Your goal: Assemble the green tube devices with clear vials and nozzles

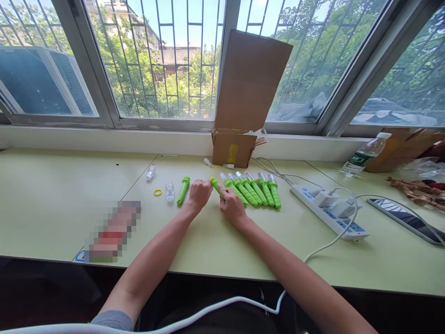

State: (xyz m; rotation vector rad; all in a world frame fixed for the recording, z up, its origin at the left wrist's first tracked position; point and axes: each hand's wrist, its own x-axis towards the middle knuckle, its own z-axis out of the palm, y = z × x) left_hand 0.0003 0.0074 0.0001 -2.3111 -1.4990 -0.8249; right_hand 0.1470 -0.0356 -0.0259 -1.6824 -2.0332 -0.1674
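Note:
Both my hands rest on the pale green table (52,204) and meet at one green stick-shaped handle (214,184). My left hand (199,193) is curled, its fingers closed by the handle's near end. My right hand (231,206) pinches the same handle from the right. Just right of it, several assembled green handles with clear caps (255,189) lie in a row. A lone green handle (182,190) lies left of my left hand. Further left are a clear cap (169,191), a yellow ring (157,192) and a small clear vial (150,172).
A small open cardboard box (233,147) stands at the windowsill with a cardboard sheet (252,79) leaning behind it. A white power strip (328,211) with chargers and cables lies right. Far right are a water bottle (365,154), a phone (405,219) and another box (403,148). A blurred patch (113,230) sits front left.

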